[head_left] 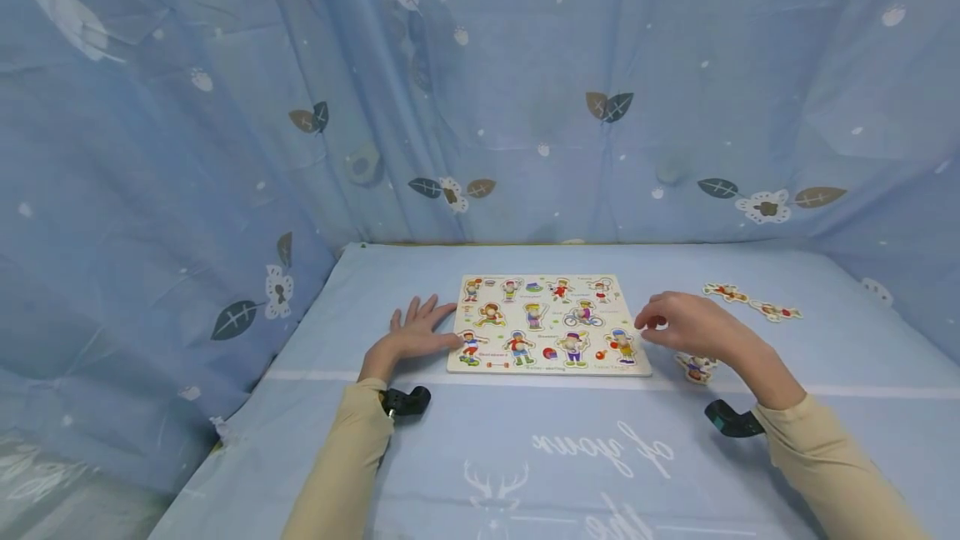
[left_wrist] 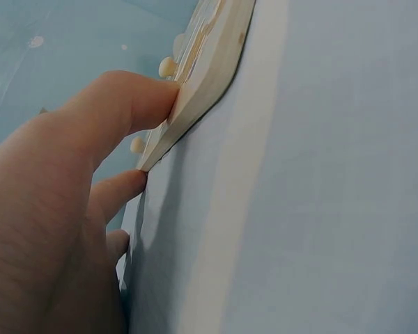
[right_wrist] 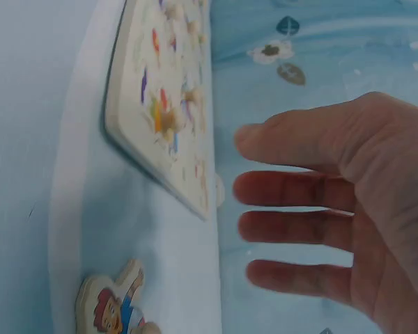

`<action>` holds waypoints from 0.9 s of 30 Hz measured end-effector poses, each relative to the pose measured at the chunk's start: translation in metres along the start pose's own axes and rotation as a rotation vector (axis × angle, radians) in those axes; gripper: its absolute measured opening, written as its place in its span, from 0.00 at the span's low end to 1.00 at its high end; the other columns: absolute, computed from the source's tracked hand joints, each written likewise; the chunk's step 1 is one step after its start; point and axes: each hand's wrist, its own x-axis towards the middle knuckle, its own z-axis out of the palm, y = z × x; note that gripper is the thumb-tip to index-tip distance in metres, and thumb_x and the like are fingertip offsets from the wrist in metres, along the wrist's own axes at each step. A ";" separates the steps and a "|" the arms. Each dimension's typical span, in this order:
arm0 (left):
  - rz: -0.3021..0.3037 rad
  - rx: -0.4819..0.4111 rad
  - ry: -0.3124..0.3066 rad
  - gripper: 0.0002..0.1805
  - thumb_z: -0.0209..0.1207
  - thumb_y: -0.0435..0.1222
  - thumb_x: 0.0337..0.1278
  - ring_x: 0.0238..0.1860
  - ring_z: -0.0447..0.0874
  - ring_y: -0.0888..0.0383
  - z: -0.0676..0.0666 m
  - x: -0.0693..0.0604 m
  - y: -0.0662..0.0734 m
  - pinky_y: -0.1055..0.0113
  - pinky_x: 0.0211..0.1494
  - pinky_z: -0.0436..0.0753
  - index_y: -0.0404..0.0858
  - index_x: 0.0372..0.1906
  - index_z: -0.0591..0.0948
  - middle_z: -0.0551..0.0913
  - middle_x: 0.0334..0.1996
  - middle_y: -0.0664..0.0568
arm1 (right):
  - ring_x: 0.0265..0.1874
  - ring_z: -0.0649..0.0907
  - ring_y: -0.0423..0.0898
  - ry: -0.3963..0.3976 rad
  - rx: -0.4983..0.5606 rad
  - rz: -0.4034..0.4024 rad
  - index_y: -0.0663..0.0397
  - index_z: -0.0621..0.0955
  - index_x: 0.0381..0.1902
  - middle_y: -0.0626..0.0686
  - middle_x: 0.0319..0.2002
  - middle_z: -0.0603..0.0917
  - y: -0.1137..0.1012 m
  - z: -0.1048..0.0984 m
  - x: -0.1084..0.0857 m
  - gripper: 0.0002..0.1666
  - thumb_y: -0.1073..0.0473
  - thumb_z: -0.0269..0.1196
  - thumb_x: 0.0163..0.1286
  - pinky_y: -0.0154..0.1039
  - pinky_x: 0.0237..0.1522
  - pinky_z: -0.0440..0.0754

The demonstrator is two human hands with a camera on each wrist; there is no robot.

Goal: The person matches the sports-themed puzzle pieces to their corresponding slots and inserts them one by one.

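Note:
A wooden peg puzzle board (head_left: pixel 551 340) with printed sports figures lies flat on the table. Small knobs stand up from its pieces. My left hand (head_left: pixel 412 332) is at the board's left side, fingers spread. Its thumb touches the edge near the front left corner, and a fingertip meets the edge in the left wrist view. Just right of the board, my right hand (head_left: pixel 693 323) hovers with fingers lightly bent and apart from the thumb; the right wrist view shows nothing between them. Below it lies a loose puzzle piece (head_left: pixel 697 367), a red-haired figure (right_wrist: pixel 108 313).
Two more loose puzzle pieces, one (head_left: pixel 725 292) beside the other (head_left: pixel 776 311), lie behind the right hand. A pale blue cloth with a white stripe and printed lettering covers the table (head_left: pixel 570 457). Blue patterned curtains (head_left: pixel 525 90) hang behind and at the sides.

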 end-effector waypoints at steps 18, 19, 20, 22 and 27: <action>0.023 -0.023 -0.003 0.48 0.56 0.63 0.54 0.78 0.28 0.37 0.000 -0.001 0.000 0.35 0.74 0.32 0.49 0.78 0.58 0.43 0.80 0.41 | 0.31 0.76 0.46 -0.234 -0.018 0.186 0.52 0.82 0.34 0.47 0.33 0.81 0.017 -0.001 -0.014 0.04 0.63 0.67 0.60 0.45 0.37 0.81; 0.025 -0.024 -0.001 0.48 0.56 0.63 0.54 0.78 0.28 0.37 0.001 0.000 0.000 0.34 0.74 0.32 0.49 0.78 0.58 0.43 0.80 0.40 | 0.31 0.76 0.46 -0.248 -0.016 0.206 0.51 0.82 0.33 0.48 0.32 0.80 0.018 -0.003 -0.016 0.04 0.63 0.66 0.59 0.44 0.36 0.80; 0.023 -0.023 -0.001 0.48 0.56 0.63 0.54 0.78 0.28 0.37 0.001 0.000 0.000 0.35 0.74 0.32 0.49 0.78 0.58 0.42 0.80 0.41 | 0.30 0.76 0.45 -0.262 -0.017 0.223 0.51 0.82 0.33 0.47 0.32 0.80 0.018 -0.005 -0.018 0.04 0.64 0.66 0.59 0.43 0.34 0.79; 0.024 -0.024 0.002 0.48 0.56 0.63 0.54 0.78 0.28 0.37 0.000 0.000 -0.001 0.35 0.74 0.32 0.49 0.78 0.58 0.43 0.80 0.41 | 0.29 0.75 0.46 -0.295 -0.012 0.251 0.51 0.81 0.32 0.48 0.30 0.79 0.020 -0.009 -0.022 0.05 0.66 0.65 0.57 0.42 0.32 0.76; 0.027 -0.025 -0.004 0.48 0.57 0.63 0.54 0.78 0.28 0.37 0.000 0.001 -0.001 0.34 0.74 0.31 0.49 0.78 0.58 0.42 0.80 0.40 | 0.30 0.74 0.47 -0.349 0.021 0.287 0.52 0.80 0.30 0.49 0.29 0.77 0.021 -0.014 -0.028 0.08 0.69 0.65 0.54 0.41 0.32 0.73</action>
